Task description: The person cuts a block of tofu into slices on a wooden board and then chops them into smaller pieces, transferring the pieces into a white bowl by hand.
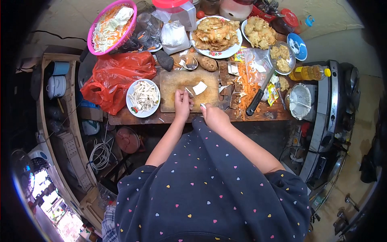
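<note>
Worn wooden desk runs across in front of you, shadow and stored goods below its edge. Your own dark shirt, dotted with small hearts, fills the near view. Right hand at the near edge: fingers curled around something, only a pale end showing; you cannot tell what it is from here. Left hand over the cutting board, fingers bunched narrow beside a thin pale strip; cannot tell whether they pinch it. White slab lies flat on the tan, scuffed board, just beyond your left fingers: smooth, roughly four-sided, matte.

To your left, a white bowl heaped with pale cut strips. To your right, a black-handled knife by orange shreds. Beyond the bowl, a crumpled red plastic bag. Past the board, a dark stone and a brown tuber.

Farther back: a floral plate piled with golden fritters, and a pink basket of white and orange shreds. Pale wall behind, marked by a dark cable.
</note>
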